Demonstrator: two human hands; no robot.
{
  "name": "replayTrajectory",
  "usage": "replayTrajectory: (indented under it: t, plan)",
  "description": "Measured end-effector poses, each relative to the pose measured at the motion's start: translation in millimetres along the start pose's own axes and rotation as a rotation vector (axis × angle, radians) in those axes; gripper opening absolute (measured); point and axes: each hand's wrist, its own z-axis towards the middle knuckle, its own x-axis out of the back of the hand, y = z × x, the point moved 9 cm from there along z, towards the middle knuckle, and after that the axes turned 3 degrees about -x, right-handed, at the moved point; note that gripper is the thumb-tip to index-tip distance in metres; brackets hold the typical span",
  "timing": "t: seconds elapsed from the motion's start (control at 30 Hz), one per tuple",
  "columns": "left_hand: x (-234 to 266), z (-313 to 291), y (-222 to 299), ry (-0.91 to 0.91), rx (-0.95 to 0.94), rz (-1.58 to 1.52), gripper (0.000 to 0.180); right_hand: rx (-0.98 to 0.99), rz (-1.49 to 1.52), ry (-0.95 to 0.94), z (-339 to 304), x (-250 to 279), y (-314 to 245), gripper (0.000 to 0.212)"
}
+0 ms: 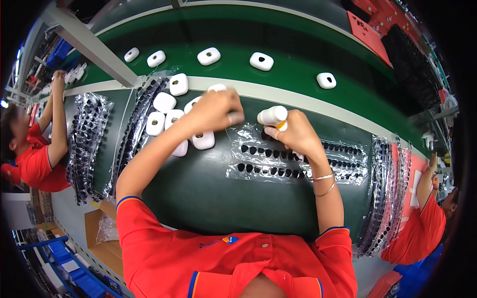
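My right hand (298, 134) is closed round a small white squeeze bottle (273, 115) with a yellow band, tilted above a clear plastic sheet (233, 171). Rows of small black rounded pieces (256, 150) lie on that sheet, partly covered by my hand and wrist. Over the left part of the bench, my left hand (218, 111) is slightly blurred, its fingers curled in; whatever they hold is hidden. Just past its knuckles shows a white rounded casing (217, 88). More white casings (164, 102) cluster beneath and beside my left forearm, several with a dark oval spot on top.
Beyond a pale rail (318, 102) runs a green conveyor belt (293, 37) carrying spaced white casings (262, 61). Plastic strips of black pieces (89, 144) lie at left, others (382, 188) at right. A metal post (94, 44) rises at far left. Red-shirted people (42, 169) work on both sides.
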Motion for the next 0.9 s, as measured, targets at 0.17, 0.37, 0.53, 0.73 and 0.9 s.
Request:
replayTrajectory:
  t: [0.17,0.37,0.53,0.73,0.9]
  plan:
    - [65,27,-94,0.602,0.245,0.391,0.034,0.132,0.063,0.147,-12,31,-9,0.019]
    - [43,53,-144,0.487,0.464,0.031,0.058,0.071,0.204,0.287,-23,59,-4,0.019]
    - [6,59,-8,0.268,0.151,-0.869,0.052,0.263,0.267,0.392,-31,68,-18,0.022]
    - [-10,43,62,0.092,0.135,-1.175,0.053,0.355,0.326,0.470,-43,74,-28,0.027]
    - [-8,38,68,0.105,0.101,-1.137,0.055,0.330,0.359,0.402,-42,67,-30,0.027]
